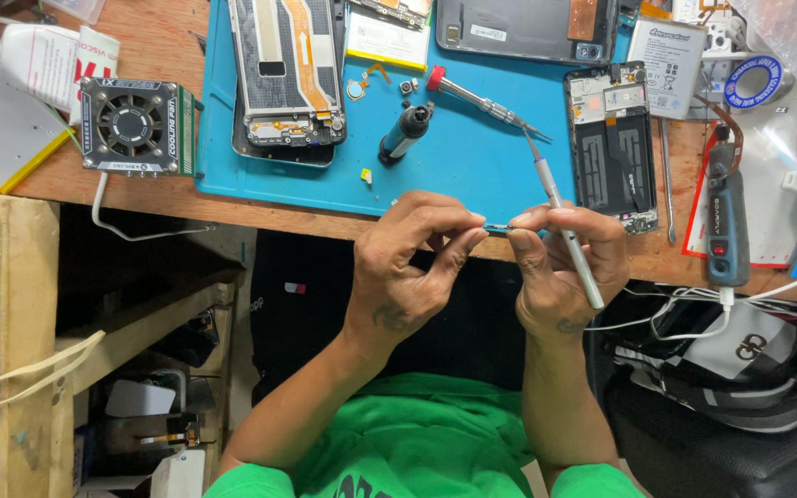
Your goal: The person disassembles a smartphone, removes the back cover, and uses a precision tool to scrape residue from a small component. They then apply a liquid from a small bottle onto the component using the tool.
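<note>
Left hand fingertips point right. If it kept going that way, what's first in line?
The left hand would first meet the right hand: both pinch a small dark part between them, fingertips nearly touching. Depth looks matched, but one view only.

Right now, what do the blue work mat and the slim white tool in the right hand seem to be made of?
The flat blue work mat looks like matte rubber or silicone: even colour, no glare. The slim white pen-shaped tool in the right hand seems smooth plastic or painted metal, with a thin metal tip.

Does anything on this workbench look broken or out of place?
Nothing looks spilled or knocked over. Several phones lie opened on the blue mat with their insides bare, apparently taken apart on purpose. The left hand and right hand pinch a tiny part between them; the right also grips a slim tool.
</note>
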